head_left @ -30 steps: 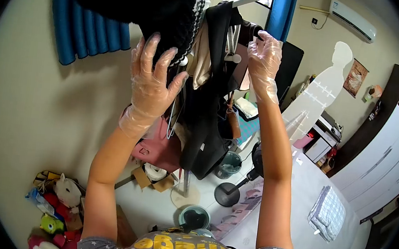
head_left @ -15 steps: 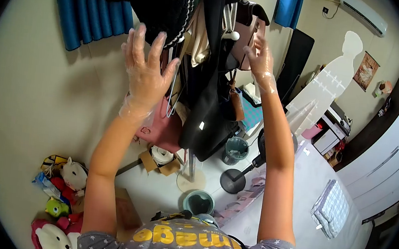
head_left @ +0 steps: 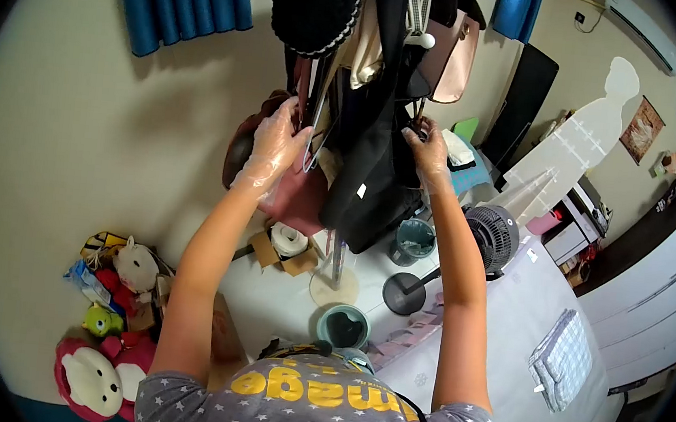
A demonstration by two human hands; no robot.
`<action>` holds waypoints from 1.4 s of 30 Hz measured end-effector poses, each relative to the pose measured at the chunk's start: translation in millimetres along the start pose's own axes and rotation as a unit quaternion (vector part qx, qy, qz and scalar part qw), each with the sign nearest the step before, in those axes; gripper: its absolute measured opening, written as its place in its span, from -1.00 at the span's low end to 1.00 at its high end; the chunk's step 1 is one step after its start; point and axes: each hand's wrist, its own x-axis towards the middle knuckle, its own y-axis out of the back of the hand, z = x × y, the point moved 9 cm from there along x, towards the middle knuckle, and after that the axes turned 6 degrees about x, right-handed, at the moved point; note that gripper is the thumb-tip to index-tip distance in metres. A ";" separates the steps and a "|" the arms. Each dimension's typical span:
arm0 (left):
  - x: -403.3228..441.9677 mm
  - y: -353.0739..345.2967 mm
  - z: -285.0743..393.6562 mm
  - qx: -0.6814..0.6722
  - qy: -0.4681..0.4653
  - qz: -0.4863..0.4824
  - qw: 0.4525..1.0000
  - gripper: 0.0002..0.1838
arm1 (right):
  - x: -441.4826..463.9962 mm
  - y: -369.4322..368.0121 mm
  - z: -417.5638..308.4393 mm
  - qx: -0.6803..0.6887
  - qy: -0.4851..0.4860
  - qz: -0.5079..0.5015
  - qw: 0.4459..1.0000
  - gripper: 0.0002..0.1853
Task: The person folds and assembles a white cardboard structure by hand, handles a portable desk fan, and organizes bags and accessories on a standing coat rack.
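Note:
Both hands wear clear plastic gloves and reach to a stand hung with bags. My left hand point(head_left: 277, 144) is at the pink bag point(head_left: 298, 199), its fingers partly curled near the bag's straps and a pale blue hanger point(head_left: 308, 159). My right hand point(head_left: 429, 151) has its fingers bent in at the right side of the large black bag point(head_left: 372, 190); what its fingertips touch is hard to make out. Above hang a black knitted item point(head_left: 316, 18), a cream cloth point(head_left: 367, 51) and a pink and black bag point(head_left: 456, 64).
A round stand base point(head_left: 335, 288), two bins point(head_left: 414, 243) point(head_left: 344, 326), an open carton point(head_left: 297, 262) and a black fan point(head_left: 492, 236) are on the floor. Plush toys point(head_left: 94, 375) lie at lower left. A bed point(head_left: 488, 339) with folded cloth point(head_left: 562, 363) is at right.
Both hands have come down from the upper part of the stand to the bags lower down. The view has shifted, and the hanging things appear further right.

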 end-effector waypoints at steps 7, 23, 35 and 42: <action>13.8 -22.7 -40.0 -0.059 0.033 -0.011 0.998 -0.45 | 14.1 -3.2 24.7 -0.048 0.014 -0.010 0.999 -0.61; 27.0 9.4 -49.4 -0.257 -0.154 -0.161 0.941 -0.44 | -144.2 -102.2 -195.5 -0.046 0.373 -0.073 0.924 -0.71; 34.6 -35.2 -298.4 -0.142 0.057 -0.332 0.931 -0.46 | -246.0 -344.0 -144.3 -0.407 0.342 -0.324 0.782 -0.42; -26.5 -92.2 -305.2 -0.450 0.186 -0.496 0.719 -0.41 | -195.0 -330.6 -139.6 -0.435 0.244 -0.237 0.834 -0.54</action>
